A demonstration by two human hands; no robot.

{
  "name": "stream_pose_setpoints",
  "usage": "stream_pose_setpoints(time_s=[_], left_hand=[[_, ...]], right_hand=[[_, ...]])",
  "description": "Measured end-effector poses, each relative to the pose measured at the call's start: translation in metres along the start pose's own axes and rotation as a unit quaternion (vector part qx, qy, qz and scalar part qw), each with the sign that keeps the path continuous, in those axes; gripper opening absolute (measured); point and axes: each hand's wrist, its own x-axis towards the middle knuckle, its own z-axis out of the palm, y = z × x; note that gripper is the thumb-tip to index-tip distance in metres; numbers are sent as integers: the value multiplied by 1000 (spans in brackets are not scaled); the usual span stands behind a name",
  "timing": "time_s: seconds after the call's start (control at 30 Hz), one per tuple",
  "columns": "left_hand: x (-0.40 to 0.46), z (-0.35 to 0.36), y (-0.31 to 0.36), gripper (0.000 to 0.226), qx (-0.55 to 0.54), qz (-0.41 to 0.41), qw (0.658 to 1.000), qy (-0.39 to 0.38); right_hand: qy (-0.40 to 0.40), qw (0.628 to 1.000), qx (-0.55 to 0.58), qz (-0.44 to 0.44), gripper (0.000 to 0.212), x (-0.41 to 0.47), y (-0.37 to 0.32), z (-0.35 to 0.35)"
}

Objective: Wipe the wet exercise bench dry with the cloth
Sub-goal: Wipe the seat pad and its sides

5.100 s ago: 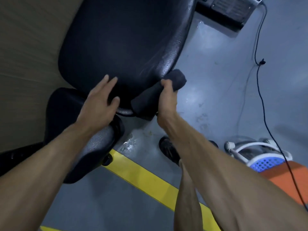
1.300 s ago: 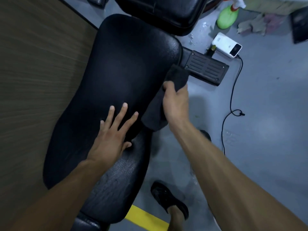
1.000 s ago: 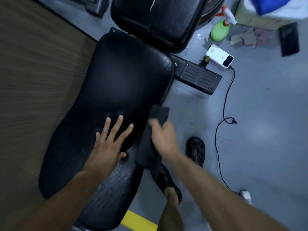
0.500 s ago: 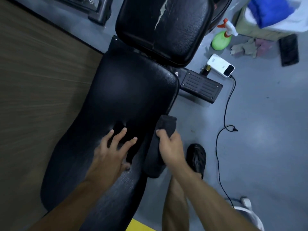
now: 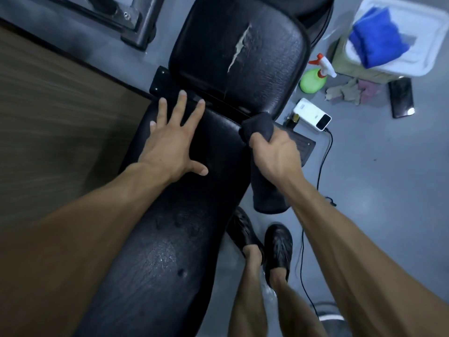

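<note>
The black padded exercise bench point(image 5: 170, 239) runs from the bottom left up to the middle, and its raised back pad point(image 5: 243, 57) has a pale tear in the cover. My left hand point(image 5: 172, 142) lies flat on the bench's far end with fingers spread, holding nothing. My right hand point(image 5: 277, 154) grips a dark grey cloth point(image 5: 258, 125) at the bench's right edge, just below the back pad. The cloth's loose end hangs down beside the bench under my wrist. Fine droplets glisten on the near part of the pad.
A green spray bottle point(image 5: 313, 79), a white device point(image 5: 312, 117) with a black cable point(image 5: 323, 161), rags point(image 5: 347, 91) and a white tub with a blue cloth point(image 5: 379, 37) sit on the grey floor at right. My feet point(image 5: 277, 249) stand beside the bench. A wooden panel point(image 5: 48, 117) is at left.
Both hands have slid up the bench toward the back pad. The cloth has travelled along the right edge from mid-bench to its far corner, and the view has shifted forward.
</note>
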Motion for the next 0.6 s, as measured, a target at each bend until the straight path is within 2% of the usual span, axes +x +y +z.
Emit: stream_pose_setpoints(time_s=[0.1, 0.2, 0.33, 0.43, 0.47, 0.53, 0.6], left_hand=[[2, 2, -2, 141, -9, 6, 1000, 8], [-1, 2, -4, 143, -12, 4, 1000, 18], [-14, 14, -14, 149, -41, -61, 994, 85], [-17, 20, -17, 147, -70, -89, 989, 97], [-17, 21, -18, 141, -81, -84, 988, 97], [-18, 24, -23, 116, -140, -83, 980, 113], [-18, 28, -28, 95, -132, -73, 982, 116]], right_hand=[[48, 988, -130, -61, 47, -13, -15, 18], [77, 964, -216, -137, 45, -18, -23, 27], [78, 943, -281, -157, 42, -17, -33, 23], [92, 922, -340, -164, 46, -18, -59, 33], [93, 917, -343, -179, 47, -16, -75, 44], [81, 911, -331, -231, 42, -4, -113, 77], [36, 915, -306, -259, 32, 14, -154, 110]])
